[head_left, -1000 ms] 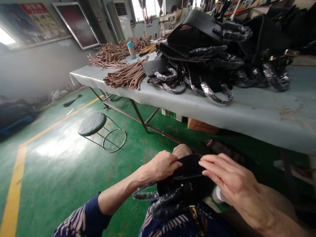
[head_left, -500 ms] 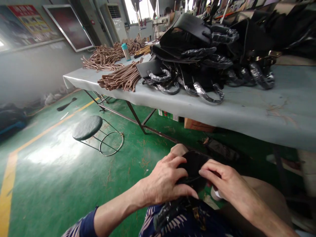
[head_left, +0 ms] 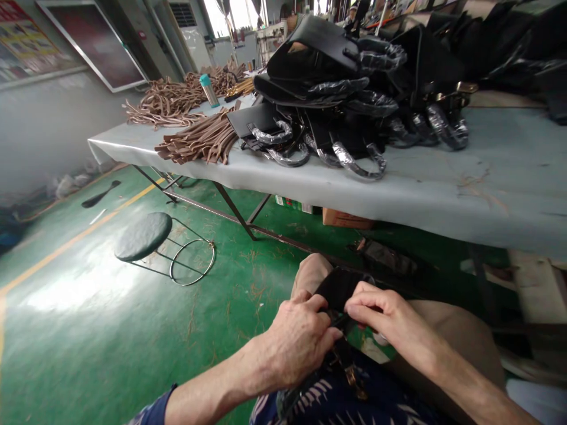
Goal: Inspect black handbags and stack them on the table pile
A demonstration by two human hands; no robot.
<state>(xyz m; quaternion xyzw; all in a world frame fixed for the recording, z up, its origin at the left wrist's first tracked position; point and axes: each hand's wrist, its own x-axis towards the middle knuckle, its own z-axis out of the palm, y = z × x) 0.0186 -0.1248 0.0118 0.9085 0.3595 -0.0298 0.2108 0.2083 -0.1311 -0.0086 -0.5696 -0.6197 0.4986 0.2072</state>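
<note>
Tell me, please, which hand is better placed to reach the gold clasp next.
Probably the left hand: its thumb is near the strap above the gold clasp, while the right hand pinches the black bag farther up. Both hands are occupied, though.

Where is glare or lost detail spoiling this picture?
Head view: white glare washes the glossy green floor left of the round-topped dark stool; head view: the bright white window is blown out; head view: the held black bag with gold-toned hardware sinks into darkness, folds hard to read.

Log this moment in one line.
left hand: gripping black bag | right hand: holding same bag | table: piled black bags, brown straps
</note>
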